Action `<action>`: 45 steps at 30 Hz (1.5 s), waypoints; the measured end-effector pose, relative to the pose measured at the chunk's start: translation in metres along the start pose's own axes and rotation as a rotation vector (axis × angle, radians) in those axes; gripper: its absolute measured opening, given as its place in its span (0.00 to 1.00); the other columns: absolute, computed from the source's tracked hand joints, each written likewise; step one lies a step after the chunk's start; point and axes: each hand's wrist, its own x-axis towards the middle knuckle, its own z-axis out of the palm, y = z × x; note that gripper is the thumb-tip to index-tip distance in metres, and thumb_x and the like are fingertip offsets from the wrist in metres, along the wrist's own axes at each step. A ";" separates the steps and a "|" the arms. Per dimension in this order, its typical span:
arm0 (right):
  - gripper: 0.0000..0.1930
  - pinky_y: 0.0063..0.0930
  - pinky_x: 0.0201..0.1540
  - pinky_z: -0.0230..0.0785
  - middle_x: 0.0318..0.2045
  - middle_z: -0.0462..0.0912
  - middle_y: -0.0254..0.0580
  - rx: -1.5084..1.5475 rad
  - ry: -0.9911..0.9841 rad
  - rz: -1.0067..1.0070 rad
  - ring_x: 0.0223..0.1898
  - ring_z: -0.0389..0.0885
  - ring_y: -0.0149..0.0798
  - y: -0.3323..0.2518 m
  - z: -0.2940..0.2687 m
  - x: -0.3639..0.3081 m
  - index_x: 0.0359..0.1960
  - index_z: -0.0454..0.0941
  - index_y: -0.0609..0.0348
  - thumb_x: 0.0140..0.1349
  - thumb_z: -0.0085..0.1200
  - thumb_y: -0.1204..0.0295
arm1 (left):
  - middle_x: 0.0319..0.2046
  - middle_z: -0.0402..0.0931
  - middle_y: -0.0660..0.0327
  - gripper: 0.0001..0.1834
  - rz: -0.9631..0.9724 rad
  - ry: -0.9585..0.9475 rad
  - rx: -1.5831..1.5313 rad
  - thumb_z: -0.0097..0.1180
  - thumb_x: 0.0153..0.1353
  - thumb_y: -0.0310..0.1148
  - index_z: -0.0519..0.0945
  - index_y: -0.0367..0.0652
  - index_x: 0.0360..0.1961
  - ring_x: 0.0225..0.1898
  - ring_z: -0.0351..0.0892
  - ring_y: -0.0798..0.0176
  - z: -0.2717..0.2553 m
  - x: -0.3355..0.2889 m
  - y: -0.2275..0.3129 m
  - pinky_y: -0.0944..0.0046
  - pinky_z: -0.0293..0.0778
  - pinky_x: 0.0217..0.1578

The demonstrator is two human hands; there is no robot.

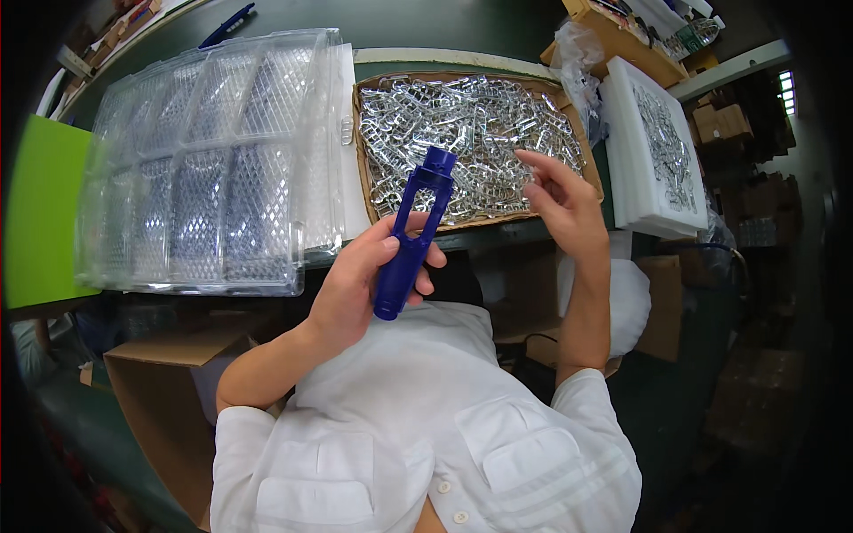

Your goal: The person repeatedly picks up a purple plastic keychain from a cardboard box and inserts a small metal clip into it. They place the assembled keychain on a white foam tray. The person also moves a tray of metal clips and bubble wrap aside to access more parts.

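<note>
My left hand [355,275] is wrapped round a dark blue plastic tubular housing [402,275]. The housing stands tilted, with a long open window in its upper half and a narrower collar at the top end. Just beyond it lies a shallow cardboard box [597,182] heaped with small shiny metal clips [471,115]. Over the box's right side hovers my right hand [567,202], its thumb and index finger curled toward each other. Whatever may be between those fingertips is lost against the glittering clips behind.
Clear plastic compartment trays [191,284] are stacked on the left, beside a bright green panel [44,213]. White foam sheets [635,169] with more clips stand at the right. A blue piece [227,25] lies at the back, and an open carton [169,400] sits below left.
</note>
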 end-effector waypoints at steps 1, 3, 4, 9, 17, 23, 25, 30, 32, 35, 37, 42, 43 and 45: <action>0.17 0.23 0.38 0.78 0.36 0.82 0.34 0.170 0.032 -0.021 0.37 0.83 0.26 -0.009 0.005 -0.006 0.59 0.82 0.65 0.69 0.60 0.81 | 0.50 0.81 0.51 0.32 0.000 -0.018 0.006 0.46 0.75 0.45 0.67 0.38 0.73 0.42 0.84 0.64 0.001 0.001 -0.002 0.64 0.82 0.43; 0.15 0.22 0.37 0.79 0.36 0.83 0.35 0.385 0.086 -0.029 0.38 0.83 0.25 -0.031 0.017 -0.017 0.58 0.82 0.67 0.70 0.59 0.82 | 0.52 0.81 0.53 0.30 0.003 -0.054 0.016 0.45 0.75 0.43 0.67 0.38 0.73 0.43 0.83 0.67 0.001 0.003 -0.005 0.65 0.81 0.46; 0.14 0.22 0.37 0.80 0.36 0.83 0.35 0.425 0.114 -0.013 0.38 0.83 0.26 -0.045 0.023 -0.025 0.58 0.82 0.68 0.71 0.58 0.82 | 0.53 0.81 0.53 0.31 -0.004 -0.063 0.027 0.45 0.75 0.43 0.67 0.39 0.73 0.43 0.83 0.67 0.001 0.005 -0.006 0.65 0.81 0.46; 0.11 0.21 0.38 0.80 0.37 0.87 0.39 0.472 0.163 -0.011 0.37 0.86 0.28 -0.082 0.053 -0.047 0.52 0.84 0.67 0.69 0.62 0.83 | 0.53 0.82 0.54 0.31 -0.024 -0.071 0.048 0.46 0.73 0.42 0.68 0.39 0.73 0.43 0.82 0.69 0.005 0.005 -0.012 0.67 0.79 0.47; 0.13 0.30 0.35 0.77 0.36 0.85 0.43 -0.059 0.247 -0.330 0.35 0.86 0.38 -0.089 0.074 -0.041 0.43 0.88 0.60 0.56 0.71 0.85 | 0.50 0.82 0.56 0.30 0.075 -0.062 0.155 0.44 0.74 0.40 0.69 0.38 0.73 0.40 0.79 0.70 0.002 0.002 -0.023 0.68 0.76 0.46; 0.11 0.33 0.37 0.75 0.43 0.83 0.46 -0.213 0.365 -0.416 0.40 0.83 0.44 -0.084 0.085 -0.037 0.35 0.85 0.60 0.51 0.74 0.82 | 0.48 0.82 0.57 0.29 0.152 -0.050 0.245 0.41 0.73 0.33 0.69 0.36 0.73 0.40 0.77 0.70 0.003 0.001 -0.024 0.68 0.76 0.45; 0.10 0.33 0.41 0.75 0.48 0.81 0.48 -0.268 0.371 -0.412 0.44 0.81 0.44 -0.085 0.086 -0.037 0.34 0.85 0.61 0.51 0.74 0.82 | 0.48 0.82 0.57 0.28 0.167 -0.039 0.265 0.41 0.72 0.31 0.69 0.36 0.73 0.40 0.77 0.71 0.003 0.001 -0.024 0.68 0.76 0.44; 0.08 0.33 0.48 0.74 0.55 0.79 0.52 -0.345 0.368 -0.375 0.50 0.80 0.46 -0.081 0.092 -0.039 0.34 0.87 0.63 0.53 0.72 0.83 | 0.45 0.84 0.59 0.28 0.216 -0.005 0.343 0.42 0.70 0.26 0.71 0.35 0.71 0.37 0.77 0.72 0.003 0.002 -0.027 0.68 0.76 0.41; 0.08 0.35 0.49 0.74 0.57 0.79 0.54 -0.427 0.362 -0.397 0.54 0.81 0.49 -0.086 0.092 -0.037 0.33 0.86 0.63 0.53 0.72 0.83 | 0.43 0.84 0.59 0.27 0.223 0.014 0.357 0.42 0.69 0.25 0.71 0.34 0.70 0.35 0.77 0.72 0.003 0.003 -0.031 0.68 0.76 0.39; 0.08 0.36 0.51 0.75 0.61 0.78 0.57 -0.470 0.323 -0.429 0.59 0.81 0.53 -0.082 0.093 -0.034 0.33 0.85 0.63 0.53 0.72 0.83 | 0.41 0.84 0.59 0.26 0.248 0.044 0.405 0.43 0.70 0.24 0.72 0.34 0.69 0.33 0.77 0.73 0.002 0.005 -0.034 0.69 0.76 0.36; 0.10 0.40 0.53 0.75 0.62 0.78 0.59 -0.449 0.310 -0.436 0.59 0.80 0.56 -0.075 0.096 -0.032 0.36 0.84 0.63 0.53 0.72 0.81 | 0.39 0.85 0.59 0.24 0.273 0.073 0.439 0.46 0.72 0.25 0.74 0.34 0.67 0.32 0.78 0.73 0.002 0.007 -0.035 0.69 0.76 0.34; 0.22 0.40 0.58 0.76 0.64 0.77 0.56 -0.220 0.476 -0.327 0.61 0.80 0.51 -0.072 0.109 -0.031 0.53 0.79 0.58 0.57 0.70 0.82 | 0.31 0.85 0.61 0.16 0.352 0.107 0.512 0.54 0.75 0.30 0.80 0.34 0.59 0.28 0.80 0.73 -0.008 0.018 -0.039 0.69 0.77 0.30; 0.22 0.39 0.58 0.76 0.64 0.78 0.55 -0.192 0.458 -0.283 0.60 0.81 0.49 -0.074 0.109 -0.031 0.54 0.78 0.58 0.57 0.70 0.82 | 0.30 0.85 0.61 0.15 0.368 0.108 0.558 0.54 0.75 0.31 0.81 0.34 0.56 0.27 0.80 0.73 -0.008 0.019 -0.037 0.69 0.77 0.29; 0.24 0.39 0.58 0.76 0.62 0.79 0.53 -0.135 0.421 -0.195 0.59 0.83 0.45 -0.076 0.107 -0.031 0.56 0.77 0.58 0.58 0.68 0.83 | 0.27 0.85 0.61 0.13 0.399 0.112 0.650 0.56 0.75 0.32 0.83 0.34 0.52 0.25 0.82 0.72 -0.007 0.021 -0.032 0.69 0.77 0.27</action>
